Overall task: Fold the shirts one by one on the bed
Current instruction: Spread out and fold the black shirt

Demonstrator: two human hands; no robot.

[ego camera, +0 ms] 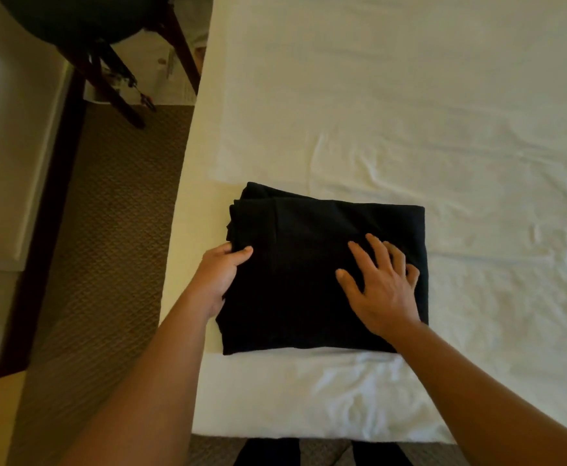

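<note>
Left hand (219, 275) grips the folded black shirt (309, 280) at its left edge, thumb on top, fingers tucked out of sight beneath. Right hand (381, 285) presses flat on the shirt's right half, fingers spread. That shirt lies on the white bed (410, 112), near its front-left corner. Left of the shirt, beyond the bed, chair legs (113, 79) stand, top cut off.

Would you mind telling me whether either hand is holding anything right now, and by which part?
The left hand grips the folded black shirt by its left edge, thumb on top. The right hand holds nothing; it rests on the shirt's right half.
</note>
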